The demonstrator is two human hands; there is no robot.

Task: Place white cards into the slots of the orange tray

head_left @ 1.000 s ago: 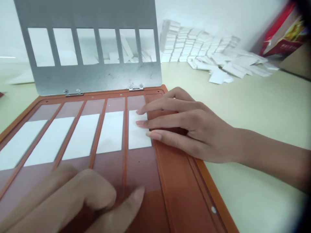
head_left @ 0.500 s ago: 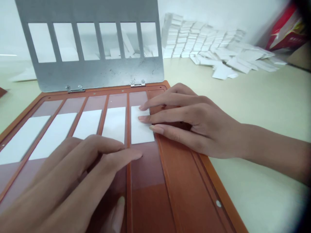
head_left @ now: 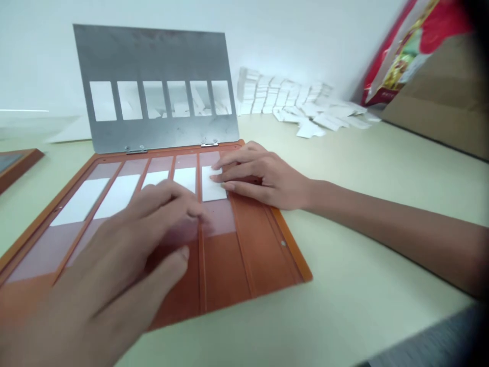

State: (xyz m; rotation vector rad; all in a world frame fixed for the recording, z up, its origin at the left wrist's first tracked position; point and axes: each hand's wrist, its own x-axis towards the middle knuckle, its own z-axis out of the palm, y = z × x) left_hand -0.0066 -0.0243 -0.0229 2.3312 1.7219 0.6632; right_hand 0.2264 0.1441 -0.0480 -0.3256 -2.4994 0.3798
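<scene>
- The right hand (head_left: 267, 181) lay on the rightmost white card (head_left: 212, 191), its fingers (head_left: 239, 162) narrow together and resting flat rather than pinching. That light, even contact seemed a sound way to keep the card square in its channel.
- The card sat in a channel of the orange tray (head_left: 292, 255), near the hinged edge, with four more white cards (head_left: 118, 196) in the channels to its left.
- The left hand (head_left: 114, 265) hung over the middle channels, its fingers slightly spread and holding nothing visible. It hid part of the cards, and I could not tell whether it touched them.
- A grey metal plate (head_left: 153, 61) with six windows stood tilted up behind the tray on its hinges (head_left: 209, 145), leaving the channels uncovered, so the hands had free room above them.
- The right forearm crossed the pale worktop (head_left: 355, 306) beyond the tray's right edge. A heap of loose white cards (head_left: 290, 97) lay well behind, near a red printed package (head_left: 401, 56), while a second tray (head_left: 19, 165) lay off to the left.
</scene>
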